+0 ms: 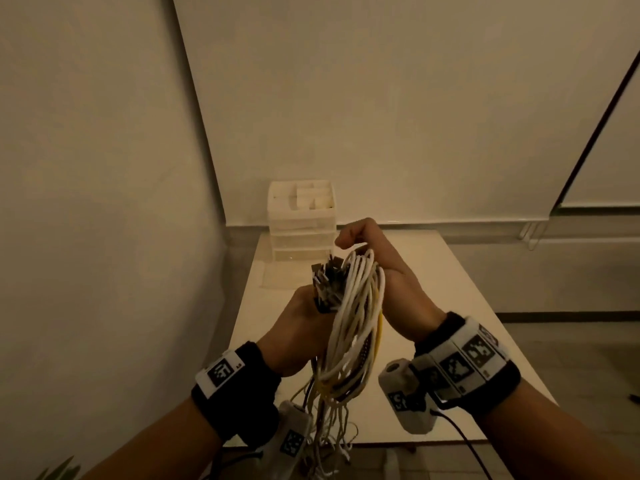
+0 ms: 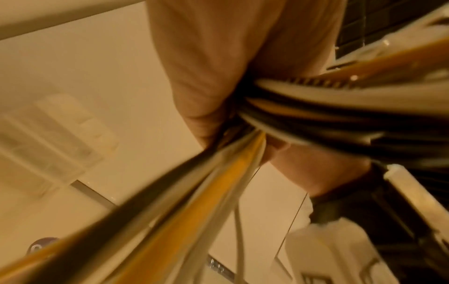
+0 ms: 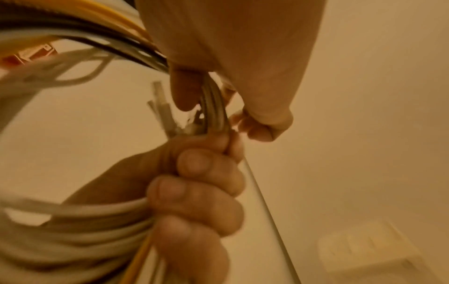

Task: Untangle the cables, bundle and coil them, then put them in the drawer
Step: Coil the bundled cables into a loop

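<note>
A thick bundle of white, yellow and dark cables (image 1: 356,313) is held upright above the table, with a cluster of plugs (image 1: 327,277) sticking out at its top. My left hand (image 1: 301,320) grips the bundle just under the plugs; in the right wrist view its fingers (image 3: 201,194) are wrapped round the white strands. My right hand (image 1: 374,258) curls over the top loop of the cables, seen closer as the right hand (image 3: 218,80) hooked over grey strands. Loose cable ends (image 1: 332,441) hang below the table edge. The white drawer unit (image 1: 302,223) stands at the table's far left.
The white table (image 1: 450,306) runs from me toward the back wall. A wall corner is close on the left. The drawer unit's top tray holds small white boxes. A black wire from the right wrist camera trails down at lower right.
</note>
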A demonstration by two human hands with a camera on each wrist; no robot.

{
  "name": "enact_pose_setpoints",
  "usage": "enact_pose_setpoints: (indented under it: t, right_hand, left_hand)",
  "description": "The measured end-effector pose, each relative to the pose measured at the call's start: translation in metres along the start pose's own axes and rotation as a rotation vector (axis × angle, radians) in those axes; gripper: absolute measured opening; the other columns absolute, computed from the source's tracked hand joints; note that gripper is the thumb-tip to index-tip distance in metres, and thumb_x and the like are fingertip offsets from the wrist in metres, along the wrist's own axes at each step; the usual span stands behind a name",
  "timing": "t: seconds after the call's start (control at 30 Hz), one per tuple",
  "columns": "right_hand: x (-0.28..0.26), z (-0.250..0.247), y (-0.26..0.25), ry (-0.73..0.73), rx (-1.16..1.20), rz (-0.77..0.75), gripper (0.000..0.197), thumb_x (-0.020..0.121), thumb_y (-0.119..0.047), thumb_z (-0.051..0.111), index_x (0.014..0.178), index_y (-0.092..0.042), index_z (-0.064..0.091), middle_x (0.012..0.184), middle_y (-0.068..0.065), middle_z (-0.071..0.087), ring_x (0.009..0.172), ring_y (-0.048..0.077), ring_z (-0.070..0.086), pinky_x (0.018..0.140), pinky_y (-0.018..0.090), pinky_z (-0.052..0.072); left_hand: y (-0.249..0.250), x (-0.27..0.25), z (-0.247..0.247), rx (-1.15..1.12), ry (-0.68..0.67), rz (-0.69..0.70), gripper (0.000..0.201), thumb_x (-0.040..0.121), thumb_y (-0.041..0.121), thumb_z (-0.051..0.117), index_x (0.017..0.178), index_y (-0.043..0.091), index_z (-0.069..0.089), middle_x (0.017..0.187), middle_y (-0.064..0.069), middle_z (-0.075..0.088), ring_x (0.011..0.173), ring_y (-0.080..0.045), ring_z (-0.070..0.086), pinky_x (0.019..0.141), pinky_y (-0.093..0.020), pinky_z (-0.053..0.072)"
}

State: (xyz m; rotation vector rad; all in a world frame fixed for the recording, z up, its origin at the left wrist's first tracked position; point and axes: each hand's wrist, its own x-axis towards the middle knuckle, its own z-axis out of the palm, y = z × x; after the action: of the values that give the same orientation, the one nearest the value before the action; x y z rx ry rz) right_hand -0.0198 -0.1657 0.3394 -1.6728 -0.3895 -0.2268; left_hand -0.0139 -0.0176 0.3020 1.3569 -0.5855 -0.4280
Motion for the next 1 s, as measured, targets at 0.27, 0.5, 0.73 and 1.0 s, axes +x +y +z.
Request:
enact_pose_setpoints:
  t: [0.27, 0.5, 0.73, 1.0]
  right_hand:
    - [-0.044, 0.008, 0.041, -0.19, 0.334, 0.344, 0.059, 0.052, 0.004, 0.042, 0.107, -0.01, 0.057, 0.1, 0.009, 0.07, 0.096, 0.024, 0.066, 0.084, 0.048, 0.052]
    - [-0.041, 0.038, 0.037, -0.13, 0.054, 0.368, 0.013, 0.078, -0.012, 0.071, 0.079, -0.004, 0.061, 0.069, 0.016, 0.059, 0.058, 0.027, 0.063, 0.066, 0.048, 0.053]
    - [-0.046, 0.044, 0.029, -0.149, -0.066, 0.405, 0.048, 0.096, -0.038, 0.053, 0.056, -0.011, 0.053, 0.049, 0.004, 0.056, 0.042, 0.014, 0.052, 0.054, 0.024, 0.046]
    - [-0.064, 0.039, 0.045, -0.119, -0.166, 0.54, 0.029, 0.089, -0.03, 0.063, 0.067, -0.015, 0.05, 0.052, 0.002, 0.051, 0.043, 0.017, 0.053, 0.055, 0.03, 0.051]
  left_hand:
    - [0.025, 0.019, 0.005, 0.08, 0.485, 0.298, 0.017, 0.091, 0.011, 0.06, 0.089, -0.005, 0.062, 0.081, -0.028, 0.063, 0.066, -0.033, 0.067, 0.06, -0.041, 0.058]
    - [0.04, 0.033, 0.012, -0.107, 0.657, 0.234, 0.024, 0.095, 0.005, 0.054, 0.071, 0.008, 0.054, 0.059, -0.008, 0.045, 0.047, -0.016, 0.044, 0.042, -0.022, 0.044]
    - [0.05, 0.032, 0.003, 0.03, 0.647, 0.32, 0.006, 0.094, 0.002, 0.055, 0.09, -0.002, 0.059, 0.053, -0.005, 0.045, 0.041, -0.012, 0.045, 0.045, -0.031, 0.053]
    - [0.046, 0.038, -0.03, 0.179, 0.848, 0.309, 0.008, 0.09, 0.004, 0.062, 0.097, 0.0, 0.062, 0.05, 0.007, 0.055, 0.04, -0.012, 0.046, 0.05, -0.034, 0.051]
